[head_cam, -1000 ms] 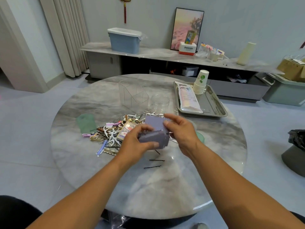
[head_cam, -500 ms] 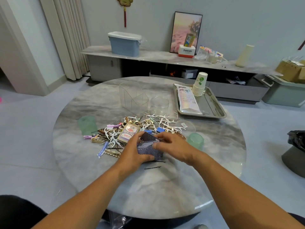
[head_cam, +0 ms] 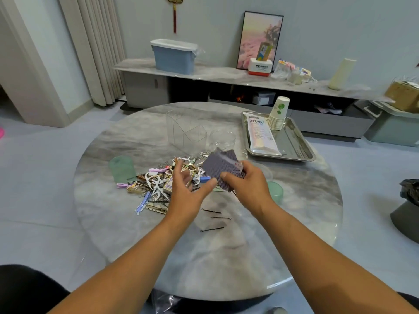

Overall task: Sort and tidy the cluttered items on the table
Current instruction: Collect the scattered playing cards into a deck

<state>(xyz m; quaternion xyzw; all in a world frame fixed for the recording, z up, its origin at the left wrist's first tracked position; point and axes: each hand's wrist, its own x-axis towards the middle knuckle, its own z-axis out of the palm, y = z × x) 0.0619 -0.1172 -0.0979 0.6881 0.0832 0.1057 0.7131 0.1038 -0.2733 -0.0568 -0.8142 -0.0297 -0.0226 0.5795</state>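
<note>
The right hand is grasping a card stack above the clutter pile, while the released left hand is hovering just beside it.

Lighting: was bright, even and diffuse – indoor.
Shadows: were soft under the hands on the table.
Glare: marked the table's near rim.
Blur: smeared the left hand.
Distortion: was wide-angle – edges bowed.

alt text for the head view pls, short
A person's right hand holds a stack of purple-backed playing cards above a round marble table, while the open left hand hovers over a pile of hair clips and floss picks. Three bobby pins lie nearer the person.
</note>
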